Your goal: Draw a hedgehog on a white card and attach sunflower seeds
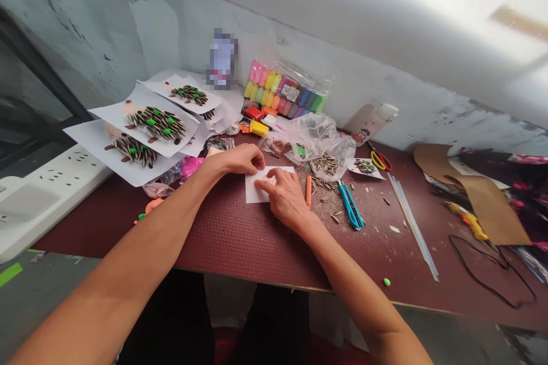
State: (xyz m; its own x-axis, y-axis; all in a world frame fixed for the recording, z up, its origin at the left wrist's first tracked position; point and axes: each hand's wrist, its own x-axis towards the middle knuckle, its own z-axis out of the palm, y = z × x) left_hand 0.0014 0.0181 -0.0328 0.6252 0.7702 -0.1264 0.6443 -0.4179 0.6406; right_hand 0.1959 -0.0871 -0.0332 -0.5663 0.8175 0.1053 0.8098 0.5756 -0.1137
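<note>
A small white sheet of paper [256, 195] lies on the dark red table, with a pale pink patch [269, 180] on it. My right hand [286, 194] rests over the paper, thumb and index finger apart at the pink patch, the other fingers curled. At the sheet's upper left edge is my left hand [246, 159], its fingers bent down onto the paper; whether they pinch anything is hidden. An orange stick [309, 191] lies just right of my right hand. Beyond it are loose striped seeds [325, 184] and a plastic bag of seeds [327, 164].
Seed-covered hedgehog pictures [160, 124] are stacked at left, near a white power strip [51, 194]. Behind stand coloured clay packs [282, 91] and a white bottle [377, 120]. Rightward lie a teal cutter [351, 206], scissors [380, 161], glue sticks [414, 228] and a yellow glue gun [468, 220].
</note>
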